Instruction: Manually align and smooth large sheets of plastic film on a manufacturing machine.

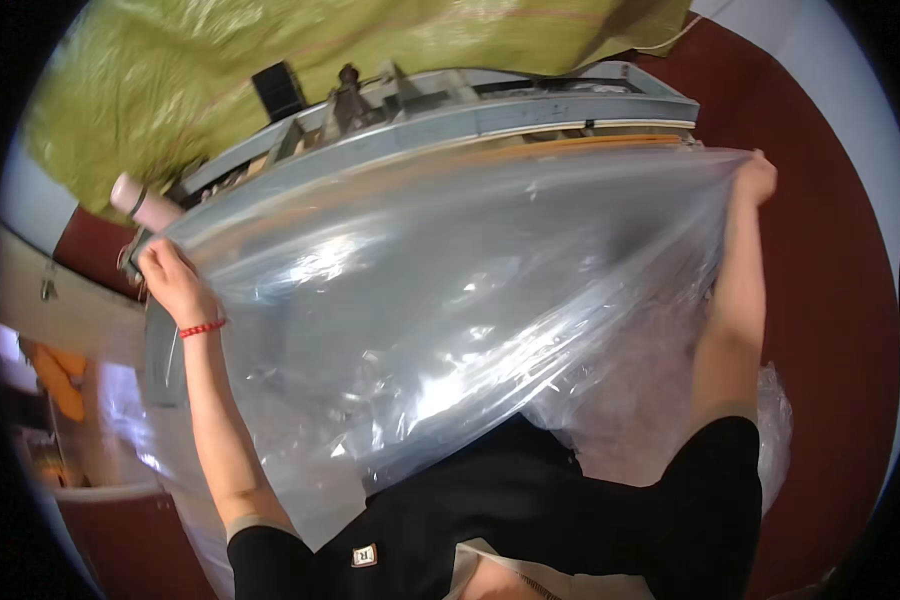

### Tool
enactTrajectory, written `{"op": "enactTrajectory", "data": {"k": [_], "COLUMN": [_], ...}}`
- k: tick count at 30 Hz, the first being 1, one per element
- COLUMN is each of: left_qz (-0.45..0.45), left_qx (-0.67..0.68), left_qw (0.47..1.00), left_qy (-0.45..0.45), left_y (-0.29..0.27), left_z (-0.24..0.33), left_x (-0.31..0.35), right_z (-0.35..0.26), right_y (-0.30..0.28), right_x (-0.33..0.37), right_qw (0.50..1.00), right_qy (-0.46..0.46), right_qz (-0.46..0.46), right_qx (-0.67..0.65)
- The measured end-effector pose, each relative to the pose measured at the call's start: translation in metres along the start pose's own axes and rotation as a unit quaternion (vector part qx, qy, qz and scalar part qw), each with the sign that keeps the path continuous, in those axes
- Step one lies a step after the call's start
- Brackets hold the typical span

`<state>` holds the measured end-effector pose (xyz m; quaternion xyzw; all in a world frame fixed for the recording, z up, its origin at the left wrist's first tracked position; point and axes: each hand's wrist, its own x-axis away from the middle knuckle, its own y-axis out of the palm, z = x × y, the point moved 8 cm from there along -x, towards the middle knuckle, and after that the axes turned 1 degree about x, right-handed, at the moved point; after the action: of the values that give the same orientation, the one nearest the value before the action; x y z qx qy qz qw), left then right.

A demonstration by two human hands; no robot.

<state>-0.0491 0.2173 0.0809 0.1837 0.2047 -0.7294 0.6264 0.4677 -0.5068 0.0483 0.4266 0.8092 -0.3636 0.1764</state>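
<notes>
A wide sheet of clear plastic film [390, 310] is stretched between my two arms, with bright glare along its folds. My left hand [170, 275], a red bead bracelet on its wrist, is closed on the film's left edge. Far out to the right, my right hand [756, 180] grips the opposite corner, and the film gathers into creases toward it. The near part of the film sags down against my black shirt. Whether the film is a single layer or a bag, I cannot tell.
Beyond the film runs a long grey metal machine frame [420, 130] with an orange strip [570, 146]. A pink bottle [145, 203] stands at its left end. Yellow-green woven sheeting [220, 70] lies behind. More crumpled clear plastic [773, 430] hangs at my right, above dark red floor [820, 300].
</notes>
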Motion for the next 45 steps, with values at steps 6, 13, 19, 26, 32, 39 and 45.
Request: {"op": "enactTrajectory", "data": {"k": [6,13,19,26,32,39,45], "left_qz": [-0.013,-0.032,-0.035,-0.001,-0.006,-0.151,-0.113], "left_qx": [-0.104,-0.008,0.030,0.052,0.081,0.064,0.102], "left_qw": [0.995,0.998,0.998,0.994,0.985,0.982,0.988], "left_qy": [0.001,-0.051,-0.038,-0.099,-0.150,-0.095,0.022], "left_y": [-0.010,0.000,-0.001,-0.007,-0.007,-0.009,-0.069], "left_z": [-0.180,-0.209,-0.199,-0.193,-0.206,-0.126,-0.011], "left_x": [-0.024,-0.052,-0.046,-0.042,-0.043,-0.012,0.025], "right_z": [-0.034,-0.063,-0.054,-0.050,-0.036,-0.105,-0.303], "right_y": [0.077,0.098,0.097,0.098,0.110,0.057,-0.051], "right_x": [0.099,0.110,0.108,0.100,0.097,0.121,0.326], "right_qw": [0.984,0.977,0.988,0.996,0.990,0.984,0.770], "right_qy": [-0.093,-0.181,-0.082,0.035,-0.012,-0.072,-0.487], "right_qz": [-0.107,-0.010,0.006,-0.030,0.014,-0.007,-0.243], "right_qx": [-0.106,-0.116,-0.132,-0.070,-0.143,-0.164,-0.333]}}
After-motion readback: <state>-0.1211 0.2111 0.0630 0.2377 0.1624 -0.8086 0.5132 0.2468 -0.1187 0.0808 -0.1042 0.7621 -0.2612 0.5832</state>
